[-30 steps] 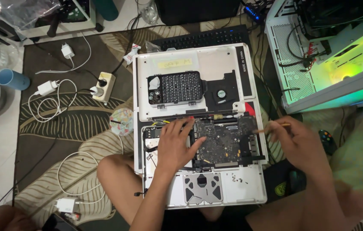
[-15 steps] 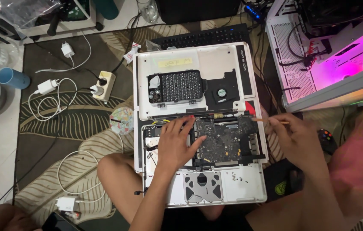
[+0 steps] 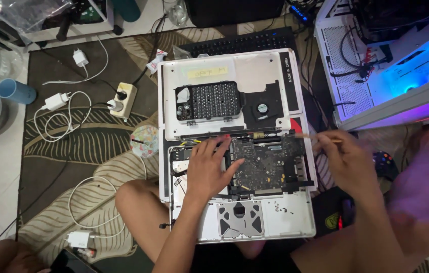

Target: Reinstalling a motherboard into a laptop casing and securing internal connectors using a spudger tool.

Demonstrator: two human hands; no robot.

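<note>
Floor-level workspace: dark leaf-patterned rug [image 3: 88,146] over pale tiles, cluttered with cables and chargers. Opened white laptop [image 3: 234,146] centred on it, partly propped on a bare knee [image 3: 133,194]. Dark logic board [image 3: 267,164] exposed in the lower half, grey trackpad underside [image 3: 240,220] below it, small fan [image 3: 262,107] and a perforated black panel [image 3: 209,101] in the upper half.

Left hand [image 3: 208,169] pressed flat on the board's left edge, fingers spread and slightly apart, gripping nothing. Right hand [image 3: 348,162] just off the laptop's right edge, fingers pinched together on a thin stick-like tool [image 3: 313,135], tip pointing toward the board's upper right corner.

Handling, as a judgement: logic board thin, stiff and light, yet brittle and crowded with tiny parts; best held by bare edges or corners, never by the component faces. Loose screws [image 3: 277,206] on the palm rest tiny and prone to rolling. Laptop shell rigid plastic, moderately heavy, safest lifted by its side rims.

Counts: one laptop, one logic board, one trackpad, one fan, one tool. Three white chargers on the rug: upper [image 3: 80,57], middle [image 3: 55,101], lower [image 3: 80,237]. One cream power strip [image 3: 122,99], one blue cylindrical cup [image 3: 16,91], one black keyboard [image 3: 240,43], one open lit desktop case [image 3: 391,55], one black game controller [image 3: 384,163]. Screws too small to count.
</note>
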